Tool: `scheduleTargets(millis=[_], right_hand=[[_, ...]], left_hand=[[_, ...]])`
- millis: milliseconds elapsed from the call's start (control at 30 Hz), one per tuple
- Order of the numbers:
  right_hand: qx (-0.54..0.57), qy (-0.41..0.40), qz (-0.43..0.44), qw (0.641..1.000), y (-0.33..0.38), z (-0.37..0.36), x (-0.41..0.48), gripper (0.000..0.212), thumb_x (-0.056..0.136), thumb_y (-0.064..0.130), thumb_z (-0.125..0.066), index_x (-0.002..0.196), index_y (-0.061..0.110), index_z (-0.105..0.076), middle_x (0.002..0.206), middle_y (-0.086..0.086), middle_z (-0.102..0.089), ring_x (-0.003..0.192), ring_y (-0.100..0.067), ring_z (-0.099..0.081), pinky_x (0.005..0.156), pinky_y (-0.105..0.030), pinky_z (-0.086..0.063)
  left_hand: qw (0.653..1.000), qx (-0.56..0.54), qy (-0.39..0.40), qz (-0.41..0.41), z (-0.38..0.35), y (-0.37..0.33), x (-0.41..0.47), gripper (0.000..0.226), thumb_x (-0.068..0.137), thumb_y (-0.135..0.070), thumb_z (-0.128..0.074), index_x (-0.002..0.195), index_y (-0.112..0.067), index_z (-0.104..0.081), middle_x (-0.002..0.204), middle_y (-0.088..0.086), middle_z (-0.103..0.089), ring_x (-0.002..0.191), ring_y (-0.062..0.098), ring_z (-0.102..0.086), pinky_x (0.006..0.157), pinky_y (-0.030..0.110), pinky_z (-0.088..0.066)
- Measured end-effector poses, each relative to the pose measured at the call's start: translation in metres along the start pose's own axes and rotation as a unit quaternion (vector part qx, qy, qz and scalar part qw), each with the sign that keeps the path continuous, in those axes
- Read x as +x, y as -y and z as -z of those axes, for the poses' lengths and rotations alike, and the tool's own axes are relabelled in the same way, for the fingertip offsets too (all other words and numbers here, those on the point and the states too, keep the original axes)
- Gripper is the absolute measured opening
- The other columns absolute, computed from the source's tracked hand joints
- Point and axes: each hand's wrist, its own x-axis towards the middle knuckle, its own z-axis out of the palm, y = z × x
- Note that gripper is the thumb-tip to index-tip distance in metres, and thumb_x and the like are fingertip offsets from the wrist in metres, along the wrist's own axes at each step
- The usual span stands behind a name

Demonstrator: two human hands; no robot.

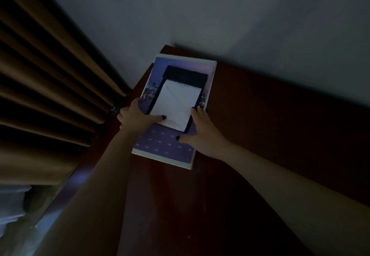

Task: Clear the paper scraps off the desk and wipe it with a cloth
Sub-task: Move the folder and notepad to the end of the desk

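Dim, hard to read. On the red-brown tabletop (260, 135), pushed into the far corner beside the curtain (40, 75): a purple magazine (164, 147) carrying a black holder (186, 75) with a white notepad (176, 103). Left hand (134, 117) released, thumb pressing the notepad's near corner. Right hand (202, 131) seemingly released too, straight fingers against the holder's right edge.

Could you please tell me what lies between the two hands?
Between left hand and right hand, the head view shows a white notepad in a black holder.
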Motion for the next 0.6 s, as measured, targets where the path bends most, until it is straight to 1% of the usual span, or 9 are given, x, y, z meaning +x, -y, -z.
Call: scheduleTargets(millis=[67,133,233,300,367,433,467,533,600], right_hand=[[0.050,-0.043,0.015,0.998,-0.003,0.005,-0.007,0.077,0.085,0.031,-0.065,0.146,0.014,-0.022,0.151,-0.005,-0.025,0.140,-0.024,-0.018,0.107,-0.030,-0.020],[0.087,-0.065,0.014,0.994,-0.004,0.012,-0.018,0.061,0.083,0.024,-0.068,0.135,0.014,-0.038,0.134,-0.006,-0.044,0.125,-0.021,-0.039,0.095,-0.025,-0.030],[0.131,-0.062,0.000,0.990,-0.004,0.021,-0.039,0.060,0.085,0.019,-0.066,0.138,0.012,-0.037,0.127,-0.001,-0.045,0.113,-0.009,-0.040,0.088,-0.015,-0.029],[0.174,-0.062,-0.015,0.983,-0.008,0.022,-0.054,0.064,0.086,0.019,-0.065,0.142,0.012,-0.033,0.134,-0.001,-0.042,0.111,-0.006,-0.038,0.089,-0.016,-0.029],[0.224,-0.075,-0.037,0.971,-0.013,0.019,-0.070,0.067,0.087,0.020,-0.064,0.144,0.014,-0.031,0.141,0.003,-0.037,0.118,-0.007,-0.038,0.094,-0.020,-0.030],[0.258,-0.114,-0.062,0.957,-0.023,0.014,-0.089,0.065,0.086,0.024,-0.064,0.143,0.018,-0.034,0.146,0.002,-0.034,0.131,-0.015,-0.035,0.105,-0.027,-0.029],[0.280,-0.140,-0.079,0.947,-0.029,0.013,-0.100,0.063,0.085,0.027,-0.065,0.141,0.020,-0.038,0.146,0.001,-0.035,0.132,-0.018,-0.035,0.109,-0.033,-0.029],[0.315,-0.181,-0.108,0.925,-0.039,0.012,-0.123,0.059,0.081,0.034,-0.066,0.136,0.026,-0.045,0.142,0.000,-0.042,0.127,-0.021,-0.042,0.107,-0.042,-0.035],[0.326,-0.202,-0.134,0.914,-0.048,0.013,-0.150,0.064,0.071,0.043,-0.068,0.130,0.029,-0.050,0.136,0.000,-0.047,0.121,-0.023,-0.047,0.103,-0.044,-0.041]], left_hand=[[0.995,-0.060,-0.001,0.075,-0.006,0.002,0.001,0.130,0.030,-0.071,-0.081,0.139,-0.018,-0.037,0.141,0.017,-0.039,0.127,0.040,-0.037,0.101,0.054,-0.039],[0.986,-0.122,0.001,0.118,-0.015,0.012,0.005,0.136,0.018,-0.070,-0.083,0.134,-0.011,-0.042,0.135,0.017,-0.047,0.119,0.039,-0.046,0.095,0.054,-0.045],[0.968,-0.198,0.025,0.154,-0.023,0.013,-0.014,0.123,0.028,-0.057,-0.090,0.129,-0.002,-0.047,0.129,0.017,-0.051,0.111,0.039,-0.053,0.089,0.054,-0.050],[0.961,-0.228,0.055,0.148,-0.029,0.009,-0.035,0.120,0.030,-0.058,-0.091,0.128,-0.002,-0.049,0.127,0.015,-0.055,0.108,0.037,-0.056,0.087,0.051,-0.052],[0.961,-0.234,0.058,0.133,-0.034,0.001,-0.062,0.112,0.034,-0.059,-0.091,0.120,0.000,-0.052,0.120,0.008,-0.058,0.104,0.029,-0.057,0.086,0.041,-0.051],[0.971,-0.209,0.032,0.108,-0.039,-0.007,-0.096,0.082,0.057,-0.046,-0.087,0.115,0.002,-0.053,0.108,0.010,-0.059,0.096,0.027,-0.058,0.073,0.033,-0.048],[0.978,-0.185,0.017,0.092,-0.044,-0.008,-0.110,0.076,0.062,-0.044,-0.085,0.114,0.002,-0.055,0.107,0.013,-0.061,0.095,0.029,-0.060,0.067,0.032,-0.047],[0.985,-0.165,0.016,0.057,-0.049,-0.013,-0.142,0.071,0.062,-0.043,-0.084,0.112,-0.001,-0.055,0.105,0.012,-0.063,0.092,0.028,-0.061,0.061,0.029,-0.045],[0.985,-0.165,0.038,0.021,-0.054,-0.021,-0.171,0.064,0.064,-0.037,-0.085,0.109,-0.006,-0.052,0.101,0.007,-0.059,0.086,0.023,-0.057,0.060,0.027,-0.044]])
